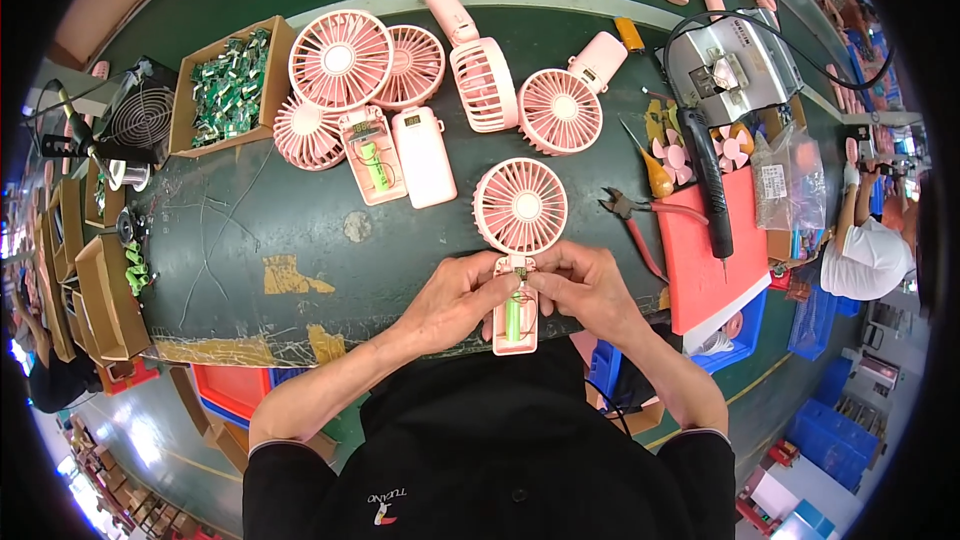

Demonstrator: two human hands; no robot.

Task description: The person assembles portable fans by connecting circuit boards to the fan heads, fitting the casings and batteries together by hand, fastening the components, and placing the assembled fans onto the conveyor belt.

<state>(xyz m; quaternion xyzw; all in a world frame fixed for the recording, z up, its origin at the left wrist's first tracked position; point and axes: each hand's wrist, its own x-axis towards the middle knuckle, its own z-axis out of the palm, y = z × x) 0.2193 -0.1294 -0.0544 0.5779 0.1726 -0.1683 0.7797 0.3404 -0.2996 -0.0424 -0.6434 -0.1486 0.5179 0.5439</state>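
A pink handheld fan point(521, 207) lies face up at the near edge of the bench, its handle toward me and opened up. Inside the handle sit a green battery cell point(514, 318), thin wires and a small circuit board. My left hand point(465, 292) grips the handle from the left, thumb pressed on the board. From the other side my right hand point(583, 285) closes on the same handle, its thumb tip beside the board. The thumbs partly hide the board, and the other fingers are tucked behind the handle.
Several pink fans point(341, 60) lie farther back, near a box of green circuit boards point(230, 85). To the right are cutting pliers point(640, 225), a black electric screwdriver point(708, 180), an orange-handled awl point(655, 172) and a red pad point(715, 270). A solder spool point(130, 175) stands left.
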